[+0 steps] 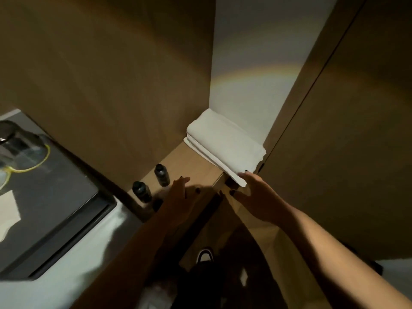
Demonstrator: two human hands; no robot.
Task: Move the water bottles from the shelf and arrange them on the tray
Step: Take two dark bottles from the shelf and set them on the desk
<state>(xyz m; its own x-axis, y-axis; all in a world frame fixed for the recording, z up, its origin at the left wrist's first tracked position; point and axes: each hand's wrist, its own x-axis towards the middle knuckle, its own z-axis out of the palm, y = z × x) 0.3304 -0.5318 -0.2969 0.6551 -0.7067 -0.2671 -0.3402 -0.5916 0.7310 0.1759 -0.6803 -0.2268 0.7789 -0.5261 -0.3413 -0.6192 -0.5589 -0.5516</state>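
Observation:
Two small dark bottles with black caps stand on a light wooden shelf (pixel 196 166): one bottle (pixel 162 175) further in, the other bottle (pixel 141 191) nearer the shelf's left front. My left hand (pixel 180 195) hovers just right of them with fingers spread, holding nothing. My right hand (pixel 256 192) reaches over the shelf's front corner, fingers apart, its fingertips at the edge of a folded white towel (pixel 225 146). A dark tray (pixel 66 208) lies on the white counter at lower left.
On the tray stand a dark kettle-like vessel (pixel 15 141), a yellow-rimmed glass item (pixel 29 161) and a white paper (pixel 9 215). Brown cabinet panels (pixel 334 130) wall in the shelf. A shoe (pixel 204 255) shows on the floor below.

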